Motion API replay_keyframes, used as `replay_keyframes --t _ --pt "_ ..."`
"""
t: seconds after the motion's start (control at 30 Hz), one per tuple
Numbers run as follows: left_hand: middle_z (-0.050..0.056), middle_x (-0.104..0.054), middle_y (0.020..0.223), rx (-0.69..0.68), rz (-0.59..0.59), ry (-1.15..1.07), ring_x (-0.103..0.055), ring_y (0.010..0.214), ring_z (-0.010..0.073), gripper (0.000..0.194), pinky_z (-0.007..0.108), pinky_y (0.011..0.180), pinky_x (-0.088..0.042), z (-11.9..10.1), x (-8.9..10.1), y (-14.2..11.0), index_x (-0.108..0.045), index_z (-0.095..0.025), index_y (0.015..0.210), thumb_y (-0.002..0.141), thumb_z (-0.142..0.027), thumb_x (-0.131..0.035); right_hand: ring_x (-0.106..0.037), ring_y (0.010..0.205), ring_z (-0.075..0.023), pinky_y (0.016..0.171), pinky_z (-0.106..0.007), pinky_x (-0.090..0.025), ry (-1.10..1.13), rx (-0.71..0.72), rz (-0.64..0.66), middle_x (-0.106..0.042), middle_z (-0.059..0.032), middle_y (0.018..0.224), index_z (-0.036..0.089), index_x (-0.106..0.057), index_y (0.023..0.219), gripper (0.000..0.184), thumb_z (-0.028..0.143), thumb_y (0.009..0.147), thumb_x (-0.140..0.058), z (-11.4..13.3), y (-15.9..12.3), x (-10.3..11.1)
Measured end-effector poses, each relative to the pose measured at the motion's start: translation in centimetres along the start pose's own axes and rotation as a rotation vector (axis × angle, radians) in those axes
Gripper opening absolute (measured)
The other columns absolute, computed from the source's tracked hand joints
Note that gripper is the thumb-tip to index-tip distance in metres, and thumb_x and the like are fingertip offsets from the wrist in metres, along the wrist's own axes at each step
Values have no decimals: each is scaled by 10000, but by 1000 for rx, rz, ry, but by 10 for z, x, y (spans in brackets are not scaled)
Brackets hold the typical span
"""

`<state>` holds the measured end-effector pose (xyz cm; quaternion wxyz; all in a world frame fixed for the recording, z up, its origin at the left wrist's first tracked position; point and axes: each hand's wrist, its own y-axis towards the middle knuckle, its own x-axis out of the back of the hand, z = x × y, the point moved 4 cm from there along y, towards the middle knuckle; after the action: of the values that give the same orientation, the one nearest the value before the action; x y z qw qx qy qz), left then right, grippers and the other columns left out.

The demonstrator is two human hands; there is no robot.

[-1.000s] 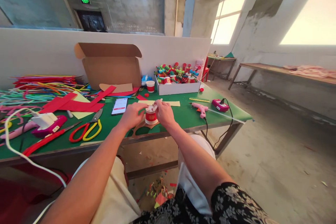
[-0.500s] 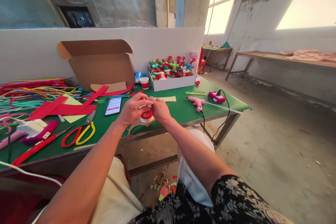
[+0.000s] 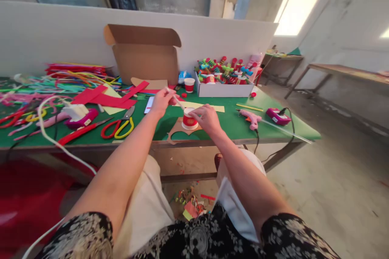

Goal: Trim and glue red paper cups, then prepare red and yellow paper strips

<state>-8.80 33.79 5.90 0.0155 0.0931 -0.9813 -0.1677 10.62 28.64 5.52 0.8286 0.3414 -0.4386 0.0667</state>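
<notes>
A small red and white paper cup (image 3: 190, 122) stands upside down on a cut piece of brown cardboard (image 3: 174, 130) near the table's front edge. My left hand (image 3: 163, 102) is closed in a pinch on a thin white stick-like piece (image 3: 180, 103), which slants down toward the cup's top. Whether its lower end touches the cup I cannot tell. On the cup's right side, my right hand (image 3: 208, 118) rests bent fingers against its upper edge. A pale yellow paper strip (image 3: 215, 108) lies just behind the hands.
Right on the green table (image 3: 291, 129) lie a pink glue gun (image 3: 251, 118) and a purple power block (image 3: 278, 116). Behind stand a white box (image 3: 225, 90) of colourful figures and another cup (image 3: 189, 85). Scissors (image 3: 121, 123), red strips (image 3: 103, 96) and pipe cleaners (image 3: 69, 81) lie left.
My hands were together above the cup and are now apart. The left has drawn away up and left with the white piece; the right has come down to the cup. The view has turned left.
</notes>
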Motion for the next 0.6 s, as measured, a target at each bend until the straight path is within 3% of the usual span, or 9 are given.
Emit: replay_keyframes --t 0.2,0.4,0.6 --pt "17 -681 675 138 95 -28 -588 474 95 156 225 536 -496 16 -28 2 -474 -177 823 978 -167 -455 -595 876 -249 813 -396 -455 20 68 -66 -782 -60 922 251 -813 914 183 320 922 -643 -13 5 -6" --pt "3 -663 625 176 154 -38 -567 467 91 168 228 564 -492 27 -43 13 -473 -177 817 981 -150 -460 -600 862 -255 793 -407 -459 9 82 -83 -780 -60 915 256 -812 923 225 363 939 -616 -14 7 -9" --pt "2 -691 704 82 180 -73 -569 503 55 105 186 557 -494 8 -43 37 -502 -162 835 918 -132 -558 -580 941 -269 836 -419 -410 -107 96 -6 -780 -71 964 244 -798 940 249 409 943 -612 6 -1 2"
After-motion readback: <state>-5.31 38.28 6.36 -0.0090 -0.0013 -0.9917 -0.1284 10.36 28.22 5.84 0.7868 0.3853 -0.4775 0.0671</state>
